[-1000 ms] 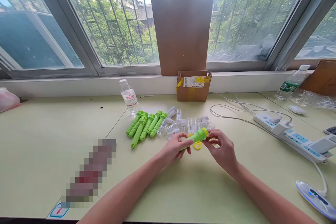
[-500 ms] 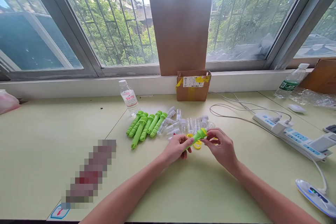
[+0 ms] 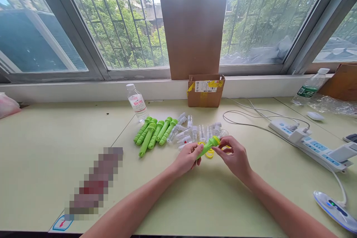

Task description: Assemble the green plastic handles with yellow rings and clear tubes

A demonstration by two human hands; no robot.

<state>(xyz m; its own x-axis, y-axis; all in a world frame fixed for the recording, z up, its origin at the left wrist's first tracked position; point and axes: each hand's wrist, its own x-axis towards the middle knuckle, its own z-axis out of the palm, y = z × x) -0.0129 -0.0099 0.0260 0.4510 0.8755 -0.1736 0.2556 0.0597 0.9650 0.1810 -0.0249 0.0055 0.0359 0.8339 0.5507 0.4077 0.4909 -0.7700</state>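
My left hand [image 3: 189, 155] is closed around a green plastic tube [image 3: 205, 149], which tilts up to the right. A yellow ring [image 3: 216, 140] shows around the tube's ridged end. There the thumb and fingertips of my right hand [image 3: 233, 153] pinch; the fingers partly cover that end. More yellow rings [image 3: 209, 154] lie on the table just behind the tube. Left of my hands is a group of several green tubes [image 3: 152, 134] with ridged heads. Clear small bottles with white caps [image 3: 194, 132] lie and stand behind my left hand.
A water bottle [image 3: 137, 103] stands behind the green tubes. At the back are a small cardboard box [image 3: 205, 98] and a tall cardboard sheet [image 3: 193, 31]. To the right lie a power strip [image 3: 315, 145], cables and a white device [image 3: 333, 208]. A blurred strip [image 3: 93, 186] lies left.
Both hands stay at nearly the same place on the tube. My right fingers have shifted slightly at its ridged end. The view has moved a little.
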